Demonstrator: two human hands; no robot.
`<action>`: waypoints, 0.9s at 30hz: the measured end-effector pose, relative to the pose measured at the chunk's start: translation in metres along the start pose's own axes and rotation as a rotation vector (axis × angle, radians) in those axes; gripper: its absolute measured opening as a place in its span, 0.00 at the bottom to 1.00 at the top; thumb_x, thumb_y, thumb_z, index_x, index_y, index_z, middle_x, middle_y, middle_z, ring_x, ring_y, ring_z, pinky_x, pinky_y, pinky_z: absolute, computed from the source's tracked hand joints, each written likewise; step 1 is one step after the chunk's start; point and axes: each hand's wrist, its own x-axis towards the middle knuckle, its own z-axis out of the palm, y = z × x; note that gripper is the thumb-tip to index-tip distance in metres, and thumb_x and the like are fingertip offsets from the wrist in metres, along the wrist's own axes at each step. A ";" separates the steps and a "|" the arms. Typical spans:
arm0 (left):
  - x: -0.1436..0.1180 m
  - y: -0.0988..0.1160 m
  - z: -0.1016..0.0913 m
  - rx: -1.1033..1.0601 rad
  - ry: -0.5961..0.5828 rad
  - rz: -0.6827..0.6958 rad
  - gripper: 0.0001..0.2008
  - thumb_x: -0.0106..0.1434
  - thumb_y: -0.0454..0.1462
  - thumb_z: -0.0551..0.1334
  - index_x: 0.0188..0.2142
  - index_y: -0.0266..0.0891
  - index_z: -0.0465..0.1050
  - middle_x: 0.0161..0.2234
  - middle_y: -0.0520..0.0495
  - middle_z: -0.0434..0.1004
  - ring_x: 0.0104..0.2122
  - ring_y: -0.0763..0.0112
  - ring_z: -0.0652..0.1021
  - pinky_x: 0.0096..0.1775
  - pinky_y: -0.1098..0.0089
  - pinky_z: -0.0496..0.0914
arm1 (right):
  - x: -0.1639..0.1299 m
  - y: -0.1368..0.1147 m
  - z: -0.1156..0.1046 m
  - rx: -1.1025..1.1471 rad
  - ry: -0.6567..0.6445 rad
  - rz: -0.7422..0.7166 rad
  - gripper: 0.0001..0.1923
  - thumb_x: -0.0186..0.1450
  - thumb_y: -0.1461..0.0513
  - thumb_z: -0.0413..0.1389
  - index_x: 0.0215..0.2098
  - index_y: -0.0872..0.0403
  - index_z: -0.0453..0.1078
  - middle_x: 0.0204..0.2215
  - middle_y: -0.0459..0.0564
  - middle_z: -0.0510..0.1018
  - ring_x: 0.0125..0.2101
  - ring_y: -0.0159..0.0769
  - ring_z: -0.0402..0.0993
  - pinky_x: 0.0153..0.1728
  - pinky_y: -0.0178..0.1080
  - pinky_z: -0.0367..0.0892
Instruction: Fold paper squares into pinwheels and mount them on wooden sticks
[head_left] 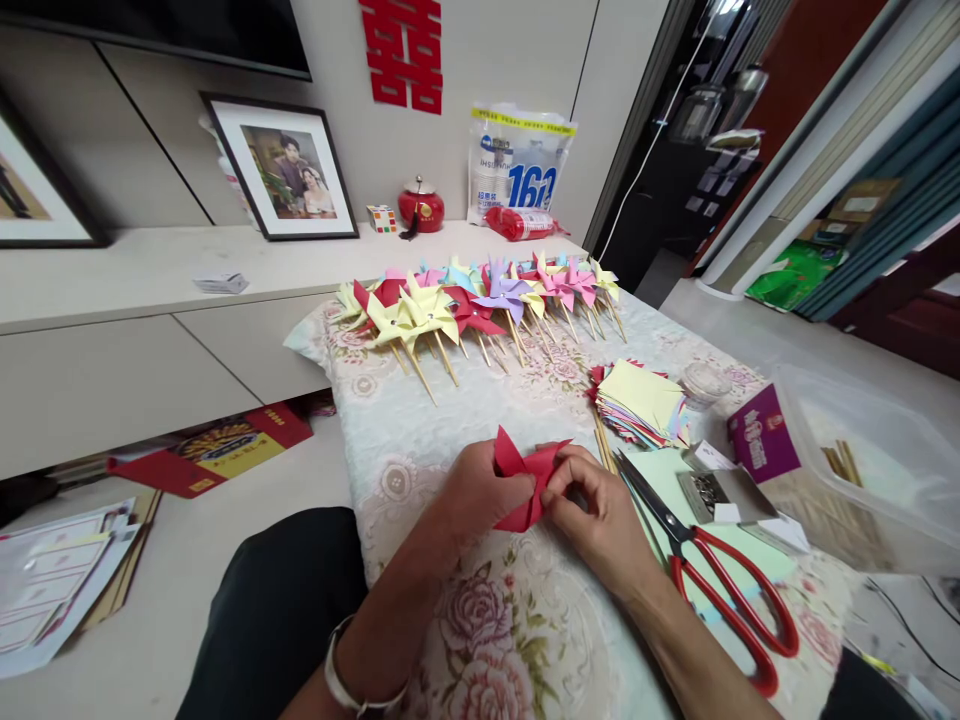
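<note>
A red paper pinwheel (517,520) with its points folded inward is held above the flowered cloth. My left hand (480,490) grips its left side, thumb pressed on the middle. From the right, my right hand (592,500) pinches its edge with thumb and fingertips; whether a pin is between them cannot be seen. Beside my right hand lie scissors (686,540) with red handles, blades pointing away. A stack of coloured paper squares (641,395) sits beyond them, next to some thin wooden sticks (604,447). Finished pinwheels (431,310) on sticks lie in rows at the far side.
To the right are an opened small box of metal pins (705,492), a round clear container (705,383) and a clear plastic bin (862,480) holding sticks. A white cabinet ledge (157,265) behind carries a framed photo (285,170), a puzzle cube and a red jar (421,208).
</note>
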 end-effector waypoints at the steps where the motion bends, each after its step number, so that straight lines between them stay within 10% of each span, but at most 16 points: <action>1: 0.000 0.001 0.000 0.005 0.002 0.001 0.04 0.45 0.37 0.59 0.22 0.37 0.68 0.20 0.55 0.63 0.22 0.75 0.63 0.25 0.71 0.57 | 0.000 0.000 0.000 0.001 0.000 0.007 0.05 0.55 0.67 0.54 0.23 0.52 0.67 0.29 0.46 0.70 0.32 0.37 0.68 0.33 0.38 0.60; 27: -0.002 0.007 0.002 0.003 0.032 -0.002 0.05 0.44 0.35 0.61 0.18 0.39 0.65 0.17 0.56 0.63 0.20 0.76 0.62 0.23 0.73 0.55 | 0.000 -0.007 0.000 0.037 0.005 0.012 0.05 0.56 0.67 0.57 0.23 0.53 0.69 0.29 0.46 0.72 0.32 0.36 0.69 0.35 0.37 0.62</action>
